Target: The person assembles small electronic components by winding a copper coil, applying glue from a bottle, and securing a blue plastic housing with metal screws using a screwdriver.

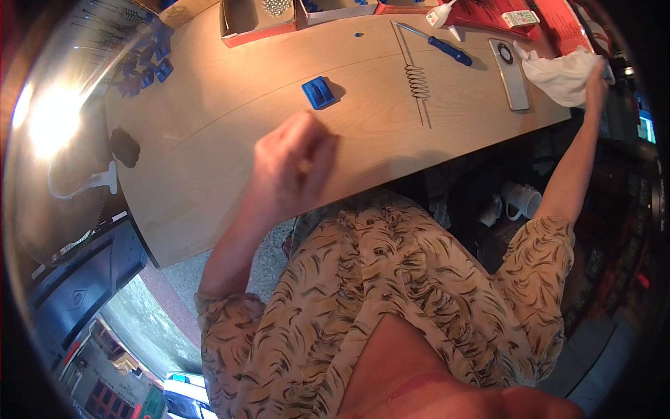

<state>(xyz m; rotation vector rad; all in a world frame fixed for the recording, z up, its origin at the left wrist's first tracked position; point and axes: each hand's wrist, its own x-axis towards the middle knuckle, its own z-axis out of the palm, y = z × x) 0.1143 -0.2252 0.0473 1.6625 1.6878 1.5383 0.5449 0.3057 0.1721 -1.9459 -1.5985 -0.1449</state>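
Observation:
My left hand (293, 159) hovers over the near part of the table, its fingers curled in and slightly blurred. Whatever it may hold is hidden inside the curl. Just beyond it lies a small blue plastic part (319, 93) with a raised rounded middle, apart from my fingers. Far to the right, my right arm stretches out and my right hand (597, 82) is closed on a crumpled white cloth (558, 75) at the table's corner. Left of the cloth lies a phone (510, 74). A wire coil spring (417, 82) with long straight ends and a blue-handled screwdriver (450, 50) lie mid-table.
Along the far edge stand open cardboard boxes (258, 28), one with small metal balls, and a red tray (499, 21). A white dropper bottle (441, 12) lies by it. At left are several blue parts (143, 66), a bright lamp (56, 122) and a dark lump (125, 147).

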